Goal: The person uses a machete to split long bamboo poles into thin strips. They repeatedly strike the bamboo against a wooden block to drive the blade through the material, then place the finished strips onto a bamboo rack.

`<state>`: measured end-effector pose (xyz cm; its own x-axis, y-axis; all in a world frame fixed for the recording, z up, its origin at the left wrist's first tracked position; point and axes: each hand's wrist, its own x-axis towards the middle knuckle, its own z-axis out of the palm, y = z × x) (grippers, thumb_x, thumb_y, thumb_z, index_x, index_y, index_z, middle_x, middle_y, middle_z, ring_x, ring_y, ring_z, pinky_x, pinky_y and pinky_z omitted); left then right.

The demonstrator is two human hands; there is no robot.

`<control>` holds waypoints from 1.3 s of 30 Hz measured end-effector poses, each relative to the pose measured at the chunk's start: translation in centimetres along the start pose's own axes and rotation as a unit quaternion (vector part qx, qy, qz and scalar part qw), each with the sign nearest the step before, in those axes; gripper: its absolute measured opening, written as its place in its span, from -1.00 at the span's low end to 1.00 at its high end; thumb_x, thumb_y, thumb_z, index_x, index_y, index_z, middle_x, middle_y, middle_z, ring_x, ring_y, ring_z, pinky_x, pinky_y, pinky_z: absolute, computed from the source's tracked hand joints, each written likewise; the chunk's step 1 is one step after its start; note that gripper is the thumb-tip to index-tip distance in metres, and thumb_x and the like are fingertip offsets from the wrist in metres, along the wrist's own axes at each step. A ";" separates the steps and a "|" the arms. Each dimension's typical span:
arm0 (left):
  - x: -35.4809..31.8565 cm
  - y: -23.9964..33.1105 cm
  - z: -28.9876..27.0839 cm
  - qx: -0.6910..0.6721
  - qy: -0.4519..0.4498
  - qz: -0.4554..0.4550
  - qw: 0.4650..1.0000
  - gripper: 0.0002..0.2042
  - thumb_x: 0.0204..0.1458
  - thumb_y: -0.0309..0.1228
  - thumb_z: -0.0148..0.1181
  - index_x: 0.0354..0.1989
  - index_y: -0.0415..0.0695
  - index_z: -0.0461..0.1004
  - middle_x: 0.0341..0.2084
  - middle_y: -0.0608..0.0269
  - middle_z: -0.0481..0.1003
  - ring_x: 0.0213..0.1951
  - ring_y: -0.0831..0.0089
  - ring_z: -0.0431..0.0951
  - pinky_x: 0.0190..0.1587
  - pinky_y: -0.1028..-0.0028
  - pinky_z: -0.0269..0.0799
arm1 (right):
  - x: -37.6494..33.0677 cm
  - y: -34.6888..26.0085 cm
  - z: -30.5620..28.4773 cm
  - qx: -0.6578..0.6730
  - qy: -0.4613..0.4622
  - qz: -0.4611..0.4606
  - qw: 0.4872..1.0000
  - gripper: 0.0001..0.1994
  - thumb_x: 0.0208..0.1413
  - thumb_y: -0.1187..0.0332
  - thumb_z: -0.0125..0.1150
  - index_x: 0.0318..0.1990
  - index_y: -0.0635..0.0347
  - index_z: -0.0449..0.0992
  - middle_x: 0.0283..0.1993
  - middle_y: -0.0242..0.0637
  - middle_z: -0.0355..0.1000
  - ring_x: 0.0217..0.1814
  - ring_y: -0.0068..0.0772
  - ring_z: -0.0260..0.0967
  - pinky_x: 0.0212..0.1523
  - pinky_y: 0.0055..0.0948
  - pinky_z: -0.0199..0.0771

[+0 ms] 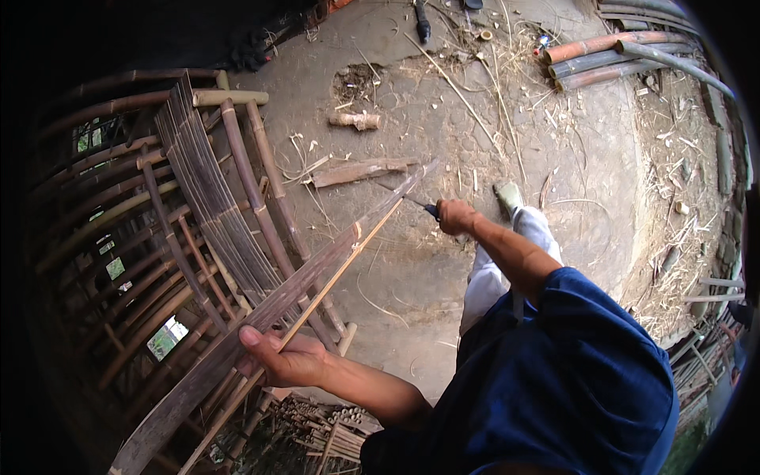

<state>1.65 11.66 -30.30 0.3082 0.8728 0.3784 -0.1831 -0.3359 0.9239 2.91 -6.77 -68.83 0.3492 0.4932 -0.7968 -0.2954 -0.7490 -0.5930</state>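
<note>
My left hand (285, 358) is closed around a long, dark bamboo slat (317, 263), thumb on top. The slat slants from the lower left up toward the middle. Along its right edge runs a thin, pale bamboo strip (322, 296), also passing through my left hand; the two lie close near the far end. My right hand (457, 217) grips the dark handle of a knife (431, 210). Its narrow blade points left and meets the pale strip near its far tip; whether it cuts in, I cannot tell.
On the left stands a bamboo frame (229, 150) with dark slats across it. A split bamboo piece (360, 171) and a short bamboo section (355, 121) lie on the floor among shavings. Thick poles (609, 46) lie far right. Cut bamboo pieces (328, 435) are piled below.
</note>
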 end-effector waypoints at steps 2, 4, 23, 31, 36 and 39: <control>0.7 0.1 -1.1 -0.027 0.021 -0.027 0.999 -0.64 0.06 -0.40 0.37 -0.57 0.05 0.23 -0.73 0.52 0.14 -0.65 0.72 0.18 -0.54 0.71 0.10 | 4.2 4.5 0.5 0.314 -0.219 0.051 0.922 -0.89 0.07 0.40 0.10 -0.26 0.18 0.44 -0.37 -0.24 0.51 -0.54 -0.36 0.48 -0.60 -0.32 0.49; 1.7 -1.1 -2.5 0.015 0.042 -0.025 0.999 -0.65 0.07 -0.40 0.37 -0.48 0.03 0.20 -0.74 0.53 0.11 -0.66 0.71 0.14 -0.54 0.72 0.06 | -1.3 4.6 -1.6 0.554 -0.342 0.059 0.757 -0.88 -0.01 0.43 0.18 -0.35 0.08 0.35 -0.59 -0.49 0.25 -0.74 -0.66 0.16 -0.75 -0.52 0.26; 0.7 7.6 3.0 0.002 -0.130 -0.039 0.991 -0.80 -0.10 -0.62 0.40 -0.32 -0.21 0.51 -0.44 0.33 0.49 -0.37 0.59 0.43 -0.18 0.55 0.35 | -23.5 -0.9 -10.2 -0.056 0.198 -0.265 0.942 -0.43 -0.06 0.21 0.45 0.10 0.20 0.39 -0.18 -0.01 0.53 -0.16 0.09 0.52 -0.12 -0.15 0.52; 2.5 16.7 5.8 0.047 -0.236 0.067 0.968 -0.81 -0.15 -0.55 0.49 -0.54 -0.23 0.52 -0.69 0.53 0.35 -0.61 0.78 0.20 -0.54 0.68 0.03 | -26.6 -25.4 -14.4 0.119 0.082 -0.541 0.829 -0.16 -0.31 0.22 0.68 0.17 0.28 0.35 0.08 -0.27 0.44 0.03 -0.41 0.37 0.16 -0.35 0.35; 5.1 20.2 4.4 0.077 -0.183 0.092 0.976 -0.73 -0.22 -0.50 0.56 -0.54 -0.21 0.46 -0.64 0.49 0.37 -0.58 0.76 0.29 -0.52 0.69 0.18 | -27.6 -31.3 -9.8 0.132 0.039 -0.527 0.839 -0.16 -0.42 0.09 0.72 0.04 0.28 0.38 -0.14 -0.35 0.40 -0.08 -0.47 0.32 0.00 -0.39 0.38; 7.3 19.7 2.6 0.086 -0.173 0.117 0.974 -0.70 -0.22 -0.46 0.57 -0.51 -0.21 0.45 -0.64 0.48 0.35 -0.59 0.73 0.31 -0.53 0.66 0.28 | -27.4 -33.3 -5.9 0.160 0.024 -0.565 0.809 -0.31 -0.30 0.22 0.69 -0.04 0.27 0.39 -0.28 -0.45 0.42 -0.24 -0.57 0.33 -0.19 -0.48 0.42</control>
<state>2.71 10.44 -9.17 0.5788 0.6032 0.5487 -0.1356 -0.5923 0.7942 8.39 2.07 -26.64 0.5886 0.7599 0.2758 0.0238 0.3247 -0.9455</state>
